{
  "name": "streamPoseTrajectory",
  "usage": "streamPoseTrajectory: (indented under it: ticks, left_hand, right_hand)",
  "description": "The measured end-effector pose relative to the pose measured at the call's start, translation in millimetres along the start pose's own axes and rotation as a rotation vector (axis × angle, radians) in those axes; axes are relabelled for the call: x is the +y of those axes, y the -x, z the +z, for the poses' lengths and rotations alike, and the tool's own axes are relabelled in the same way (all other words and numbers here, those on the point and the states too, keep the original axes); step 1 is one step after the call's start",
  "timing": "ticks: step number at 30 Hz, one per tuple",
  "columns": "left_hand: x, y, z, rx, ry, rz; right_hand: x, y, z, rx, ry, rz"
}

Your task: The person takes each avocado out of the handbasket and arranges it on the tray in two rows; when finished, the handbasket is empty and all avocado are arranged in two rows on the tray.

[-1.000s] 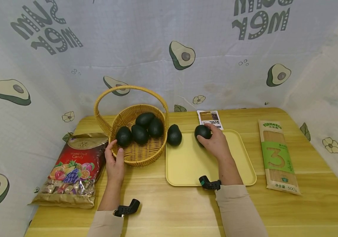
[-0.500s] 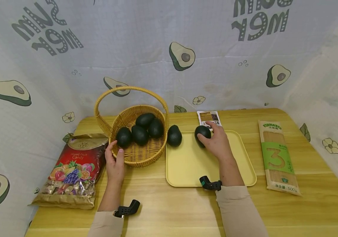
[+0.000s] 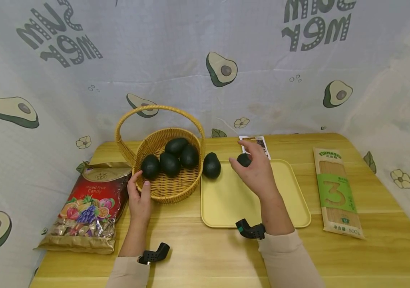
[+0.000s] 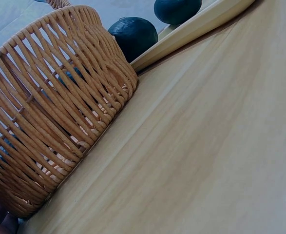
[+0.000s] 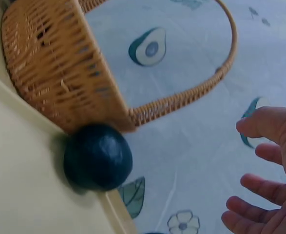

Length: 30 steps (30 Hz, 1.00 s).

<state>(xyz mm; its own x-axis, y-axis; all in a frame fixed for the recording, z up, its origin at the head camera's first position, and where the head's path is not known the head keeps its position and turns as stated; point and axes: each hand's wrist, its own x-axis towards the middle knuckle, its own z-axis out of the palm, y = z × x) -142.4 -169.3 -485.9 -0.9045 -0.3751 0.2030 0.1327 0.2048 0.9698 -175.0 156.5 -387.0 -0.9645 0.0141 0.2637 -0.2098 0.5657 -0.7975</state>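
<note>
My left hand [image 3: 141,204] holds the near left rim of a wicker basket [image 3: 170,196] with a tall arched handle, thumb and index fingertips over the edge. In the left wrist view a bit of that hand shows below the basket [image 4: 60,97]. Several dark green avocados [image 3: 169,164] lie inside. My right hand [image 3: 257,170], thumb and fingers spread, is above a yellow tray [image 3: 223,204] and holds nothing. Behind it, partly hidden, is an avocado [image 3: 243,160]; another avocado [image 3: 211,166] rests at the tray's far left corner, beside the basket, also seen as the avocado [image 5: 98,157] in the right wrist view.
A red and gold bag of fruit candy [image 3: 90,204] lies left of the basket. Behind the tray is a small printed packet [image 3: 262,145]. To the right lies a pack of noodles [image 3: 338,192]. A patterned cloth [image 3: 176,52] hangs behind the wooden table [image 3: 190,256].
My right hand has let go of the avocado at the tray's far side, lifted a little and shifted left, fingers spread. The left hand and basket stay put.
</note>
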Motion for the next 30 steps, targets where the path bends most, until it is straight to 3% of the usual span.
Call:
streamPoseTrajectory:
  ticks: [8,16,24,30]
  left_hand:
    - [-0.7,0.7,-2.0,-0.005,-0.004,-0.004]
    - [0.0,-0.5,-3.5,0.006,-0.007,-0.001]
    - [0.2,-2.9,-1.0,-0.009,-0.005,0.008]
    - [0.7,-3.5,0.1,-0.006,0.001,-0.002]
  right_hand:
    - [-31,13,25,-0.087,-0.069,-0.129]
    - [-60,26,73,-0.226,-0.072,-0.264]
    - [-72,11,115,-0.325,0.02,-0.257]
    - [-72,-12,139,-0.392,0.097,-0.184]
